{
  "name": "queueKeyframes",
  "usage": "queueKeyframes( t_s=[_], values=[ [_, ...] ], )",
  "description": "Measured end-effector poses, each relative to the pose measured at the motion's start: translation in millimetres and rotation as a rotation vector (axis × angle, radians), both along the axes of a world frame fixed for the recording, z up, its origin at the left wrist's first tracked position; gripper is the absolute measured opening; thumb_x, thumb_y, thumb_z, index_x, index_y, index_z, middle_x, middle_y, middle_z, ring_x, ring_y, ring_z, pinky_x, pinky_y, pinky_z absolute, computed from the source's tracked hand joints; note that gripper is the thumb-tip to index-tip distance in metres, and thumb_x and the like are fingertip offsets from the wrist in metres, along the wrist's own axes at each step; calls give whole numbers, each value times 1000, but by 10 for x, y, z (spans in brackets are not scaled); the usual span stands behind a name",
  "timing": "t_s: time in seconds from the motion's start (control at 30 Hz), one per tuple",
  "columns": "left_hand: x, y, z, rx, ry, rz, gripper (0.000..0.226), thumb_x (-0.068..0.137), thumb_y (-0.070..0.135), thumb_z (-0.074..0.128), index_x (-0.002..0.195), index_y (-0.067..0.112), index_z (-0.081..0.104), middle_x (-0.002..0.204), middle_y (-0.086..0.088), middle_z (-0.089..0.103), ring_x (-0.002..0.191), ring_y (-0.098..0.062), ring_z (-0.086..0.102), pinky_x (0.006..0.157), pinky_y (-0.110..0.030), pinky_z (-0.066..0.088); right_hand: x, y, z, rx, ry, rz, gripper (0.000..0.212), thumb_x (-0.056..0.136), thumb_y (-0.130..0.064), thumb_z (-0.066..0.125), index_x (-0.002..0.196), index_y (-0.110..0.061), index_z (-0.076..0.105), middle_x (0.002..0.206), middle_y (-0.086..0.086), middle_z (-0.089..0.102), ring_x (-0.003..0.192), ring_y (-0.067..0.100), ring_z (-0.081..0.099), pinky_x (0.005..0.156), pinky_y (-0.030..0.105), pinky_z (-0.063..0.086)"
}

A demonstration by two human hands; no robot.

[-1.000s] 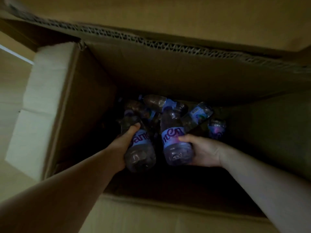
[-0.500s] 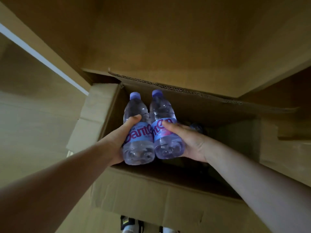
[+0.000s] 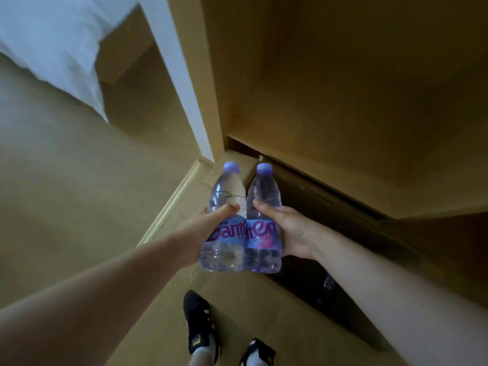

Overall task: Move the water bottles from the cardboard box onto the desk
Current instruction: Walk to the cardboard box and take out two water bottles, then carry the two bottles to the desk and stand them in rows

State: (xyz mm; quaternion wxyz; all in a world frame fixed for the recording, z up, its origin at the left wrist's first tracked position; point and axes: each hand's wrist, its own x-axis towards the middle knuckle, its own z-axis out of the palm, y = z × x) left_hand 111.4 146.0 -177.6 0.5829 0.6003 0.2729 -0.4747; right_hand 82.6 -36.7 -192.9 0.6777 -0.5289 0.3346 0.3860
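Two bottles (image 3: 241, 223) now lifted above the box (image 3: 303, 307).

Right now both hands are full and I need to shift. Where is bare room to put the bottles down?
Bare floor lies left of the cardboard box, up to the white bedding. Near the shoes it is tight against the box wall. Each hand has a grip on a bottle. No desk surface shows clearly.

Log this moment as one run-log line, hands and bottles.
left hand: holds left bottle | right hand: holds right bottle | bottles: upright, side by side, above cardboard box | desk: unseen
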Motion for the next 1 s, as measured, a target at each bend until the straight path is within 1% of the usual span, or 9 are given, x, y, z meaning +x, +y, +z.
queueKeyframes(
  t_s=[0.07, 0.13, 0.23, 0.33, 0.4, 0.5, 0.63, 0.77, 1.0],
  values=[
    [-9, 217, 190, -4, -26, 40, 48, 83, 36, 67, 120, 9, 54, 109, -25, 67, 89, -38, 66, 78, -50, 56, 93, 261, 123, -29, -38, 34, 47, 77, -52, 71, 111, -20, 67, 107, 12, 73, 102, 31, 68, 93, 57, 48],
    [-19, 441, 367, 17, -62, 100, 35, 85, 35, 66, 110, 11, 58, 101, -24, 69, 89, -37, 67, 82, -50, 55, 164, 541, 240, -39, -106, 27, 33, 79, -46, 72, 101, -22, 70, 99, 9, 75, 92, 25, 72, 82, 44, 57],
    [-35, 799, 605, 79, -141, 162, 25, 87, 32, 66, 98, 10, 62, 73, -11, 69, 57, -22, 65, 56, -27, 53, 243, 940, 419, -118, -213, 75, 27, 82, -38, 73, 101, -18, 70, 90, 6, 76, 78, 18, 73, 63, 26, 55],
    [-94, 1189, 810, 121, -197, 228, 18, 88, 24, 66, 96, 9, 62, 56, -1, 67, 44, -12, 63, 43, -17, 46, 310, 1340, 622, -219, -243, 132, 40, 78, -38, 77, 108, -15, 63, 91, 7, 75, 79, 19, 73, 64, 29, 56],
    [-147, 1478, 922, 187, -205, 311, 19, 85, 20, 69, 99, 9, 63, 62, -4, 70, 48, -12, 65, 41, -18, 46, 342, 1612, 747, -293, -247, 128, 58, 75, -37, 79, 119, -7, 55, 103, 14, 70, 88, 27, 71, 77, 39, 58],
    [-233, 1936, 1055, 344, -187, 490, 42, 78, 22, 75, 112, 4, 59, 97, -18, 70, 72, -24, 68, 54, -27, 52, 354, 2046, 961, -431, -262, 136, 65, 74, -39, 80, 121, -13, 44, 107, 7, 65, 88, 24, 67, 77, 37, 56],
    [-340, 2538, 1342, 503, -226, 663, 56, 70, 28, 80, 113, 9, 50, 102, -9, 63, 90, -28, 65, 83, -42, 54, 387, 2672, 1333, -590, -343, 228, 61, 72, -46, 79, 113, -18, 43, 99, 0, 62, 81, 16, 61, 61, 25, 43],
    [-431, 3119, 1686, 671, -290, 721, 56, 68, 35, 80, 105, 17, 43, 95, 0, 58, 77, -20, 56, 72, -29, 43, 491, 3394, 1703, -643, -447, 360, 59, 72, -49, 77, 105, -20, 37, 105, 2, 59, 96, 27, 61, 78, 35, 48],
    [-334, 3957, 2308, 883, -335, 743, 62, 69, 42, 79, 108, 18, 37, 100, 0, 57, 89, -24, 60, 78, -31, 45, 787, 4596, 2321, -628, -649, 538, 62, 73, -54, 72, 109, -17, 38, 105, 4, 60, 95, 31, 63, 84, 46, 53]
  ],
)
